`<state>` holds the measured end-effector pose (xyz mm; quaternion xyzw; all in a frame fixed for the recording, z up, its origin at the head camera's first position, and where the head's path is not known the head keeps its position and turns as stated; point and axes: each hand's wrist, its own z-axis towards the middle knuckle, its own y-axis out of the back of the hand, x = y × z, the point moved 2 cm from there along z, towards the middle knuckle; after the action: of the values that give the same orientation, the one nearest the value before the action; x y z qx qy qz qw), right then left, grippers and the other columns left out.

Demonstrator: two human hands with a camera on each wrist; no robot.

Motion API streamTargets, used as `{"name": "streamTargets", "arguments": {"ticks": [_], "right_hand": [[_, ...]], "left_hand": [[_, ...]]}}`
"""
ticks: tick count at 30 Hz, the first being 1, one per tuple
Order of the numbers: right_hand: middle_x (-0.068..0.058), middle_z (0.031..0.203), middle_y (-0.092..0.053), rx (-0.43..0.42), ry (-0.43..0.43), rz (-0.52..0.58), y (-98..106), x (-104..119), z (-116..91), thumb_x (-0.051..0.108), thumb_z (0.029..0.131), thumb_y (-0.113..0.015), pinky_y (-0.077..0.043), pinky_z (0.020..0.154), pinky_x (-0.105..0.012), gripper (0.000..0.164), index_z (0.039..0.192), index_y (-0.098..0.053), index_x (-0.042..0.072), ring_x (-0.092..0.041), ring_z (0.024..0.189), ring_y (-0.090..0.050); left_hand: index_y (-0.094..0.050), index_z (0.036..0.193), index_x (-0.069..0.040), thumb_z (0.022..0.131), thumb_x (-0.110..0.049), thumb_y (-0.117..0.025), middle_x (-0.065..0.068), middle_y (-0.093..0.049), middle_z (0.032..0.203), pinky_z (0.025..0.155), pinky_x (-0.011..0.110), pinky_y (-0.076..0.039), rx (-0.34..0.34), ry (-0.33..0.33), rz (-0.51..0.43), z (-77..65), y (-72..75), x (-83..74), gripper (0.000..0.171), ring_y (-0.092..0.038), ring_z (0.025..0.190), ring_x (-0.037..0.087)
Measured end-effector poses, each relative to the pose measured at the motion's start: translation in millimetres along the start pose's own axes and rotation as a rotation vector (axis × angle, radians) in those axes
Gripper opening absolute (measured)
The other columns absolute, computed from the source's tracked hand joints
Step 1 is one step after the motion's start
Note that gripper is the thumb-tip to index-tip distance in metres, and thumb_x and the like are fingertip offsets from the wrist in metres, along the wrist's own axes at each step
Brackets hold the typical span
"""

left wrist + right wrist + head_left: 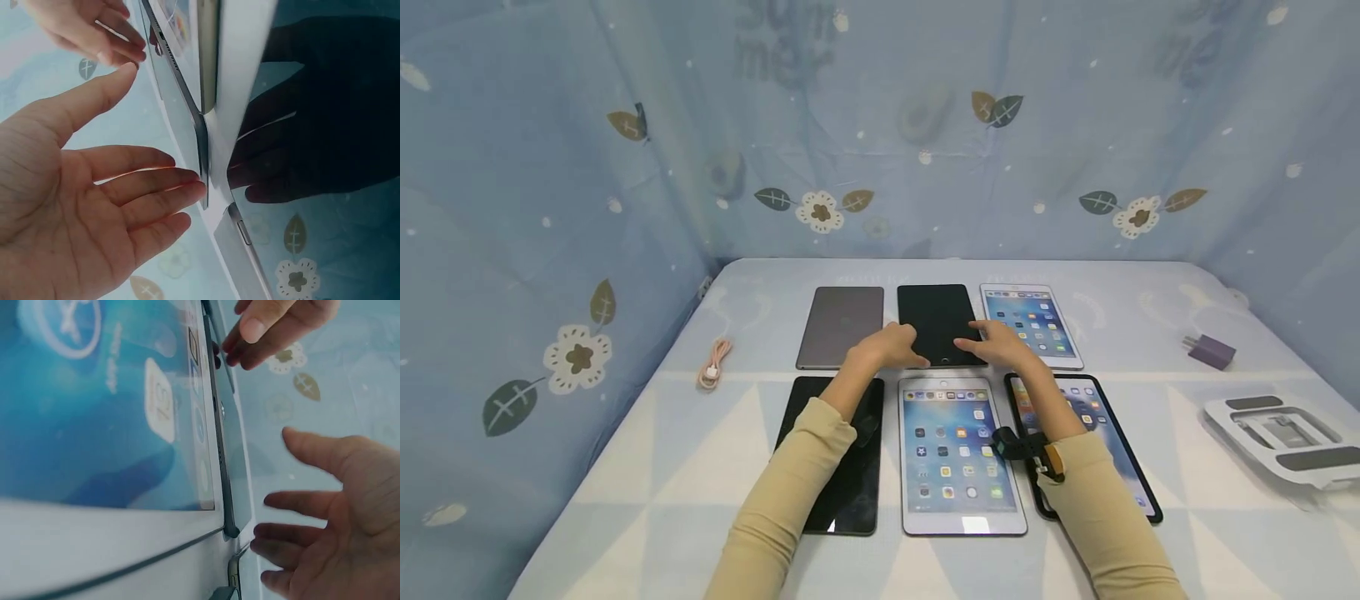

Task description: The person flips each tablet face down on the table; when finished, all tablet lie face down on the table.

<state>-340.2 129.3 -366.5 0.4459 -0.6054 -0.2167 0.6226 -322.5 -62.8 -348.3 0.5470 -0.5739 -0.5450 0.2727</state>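
Near the back of the table lies a black tablet [934,312], its dark screen facing up, in the middle of the back row. My left hand [889,345] is at its near left corner, fingers extended and thumb apart. On the opposite side, my right hand [1000,343] is at the right edge with spread fingers. Both wrist views show the left hand [119,200] and the right hand [344,519] with nothing in their grasp. Whether the fingertips touch the tablet, I cannot tell. A white tablet [955,458] with a lit screen lies below, between the forearms.
A grey tablet [838,321] and a lit white tablet [1028,317] flank the back row. In front are another black tablet [850,492] and a dark-framed lit tablet [1112,442]. A coiled pink cable [713,364] lies left; a purple charger [1212,352] and white stand [1285,437] lie right.
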Motion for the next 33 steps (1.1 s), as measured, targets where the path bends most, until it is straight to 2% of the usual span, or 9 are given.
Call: {"name": "streamTargets", "arguments": {"ticks": [3,7,11,15,17,20,24,29,33], "right_hand": [[-0.035,0.143,-0.038,-0.019,-0.024,-0.020,-2,-4,1,0.036,0.098,-0.051,-0.039,0.104,-0.058,0.067,0.141,-0.036,-0.013,-0.050,0.131,-0.039],[-0.036,0.145,-0.034,-0.042,-0.029,-0.057,-4,-6,2,0.032,0.098,-0.051,-0.046,0.097,-0.053,0.062,0.133,-0.043,-0.019,-0.050,0.122,-0.048],[-0.036,0.150,-0.024,-0.050,-0.012,-0.075,-5,-6,1,0.024,0.098,-0.050,-0.045,0.099,-0.054,0.053,0.127,-0.048,-0.020,-0.052,0.127,-0.042],[-0.036,0.150,-0.023,-0.076,-0.018,-0.085,-6,-6,1,0.019,0.096,-0.053,-0.043,0.102,-0.055,0.051,0.126,-0.048,-0.022,-0.052,0.130,-0.039],[-0.036,0.150,-0.023,-0.087,-0.030,-0.090,-7,-6,2,0.018,0.095,-0.054,-0.041,0.103,-0.055,0.052,0.127,-0.047,-0.022,-0.052,0.131,-0.037],[-0.036,0.151,-0.022,-0.093,-0.035,-0.086,-8,-5,2,0.018,0.094,-0.056,-0.038,0.106,-0.056,0.052,0.128,-0.047,-0.021,-0.052,0.134,-0.033],[-0.036,0.151,-0.020,-0.106,-0.028,-0.069,-9,-5,4,0.017,0.093,-0.056,-0.034,0.109,-0.056,0.051,0.126,-0.048,-0.021,-0.052,0.137,-0.028],[-0.037,0.149,-0.025,-0.166,-0.024,-0.021,-12,-5,7,0.012,0.088,-0.058,-0.037,0.107,-0.054,0.045,0.118,-0.053,-0.021,-0.052,0.133,-0.035],[-0.034,0.150,-0.026,-0.207,-0.049,0.091,-16,-7,8,0.008,0.084,-0.058,-0.039,0.105,-0.053,0.037,0.107,-0.056,-0.020,-0.051,0.131,-0.039]], "left_hand": [[-0.056,0.123,-0.005,0.093,-0.038,-0.062,0.012,-0.059,0.119,0.088,0.040,-0.049,0.001,0.017,-0.002,0.5,-1.1,0.9,0.046,-0.058,0.106,0.024],[-0.059,0.121,-0.004,0.092,-0.037,-0.063,0.012,-0.061,0.119,0.088,0.039,-0.049,0.005,0.019,0.004,2.2,-2.6,0.5,0.044,-0.060,0.105,0.024],[-0.062,0.116,-0.002,0.091,-0.034,-0.066,0.011,-0.065,0.110,0.082,0.035,-0.050,0.002,0.014,0.008,6.8,-5.3,-2.1,0.040,-0.060,0.093,0.020],[-0.064,0.106,-0.002,0.092,-0.032,-0.064,0.011,-0.066,0.104,0.075,0.033,-0.047,-0.015,0.007,0.020,13.4,-6.5,-5.0,0.033,-0.057,0.082,0.018],[-0.065,0.105,-0.003,0.093,-0.032,-0.063,0.012,-0.066,0.108,0.075,0.033,-0.045,-0.013,0.012,0.029,16.2,-6.9,-5.5,0.031,-0.057,0.083,0.019],[-0.064,0.110,-0.004,0.094,-0.033,-0.062,0.012,-0.064,0.117,0.078,0.034,-0.046,-0.003,0.031,0.033,18.6,-6.9,-4.7,0.033,-0.059,0.091,0.021],[-0.059,0.123,-0.004,0.092,-0.037,-0.064,0.012,-0.061,0.124,0.088,0.038,-0.049,0.013,0.061,0.030,17.5,-5.9,-4.0,0.045,-0.060,0.104,0.024],[-0.051,0.134,-0.005,0.091,-0.038,-0.065,0.013,-0.057,0.131,0.096,0.041,-0.048,0.025,0.082,0.028,13.9,-3.2,-5.7,0.056,-0.058,0.115,0.026],[-0.046,0.139,-0.005,0.092,-0.038,-0.064,0.014,-0.052,0.138,0.101,0.042,-0.045,0.041,0.078,0.028,13.9,-3.3,-5.9,0.061,-0.054,0.123,0.028]]}}
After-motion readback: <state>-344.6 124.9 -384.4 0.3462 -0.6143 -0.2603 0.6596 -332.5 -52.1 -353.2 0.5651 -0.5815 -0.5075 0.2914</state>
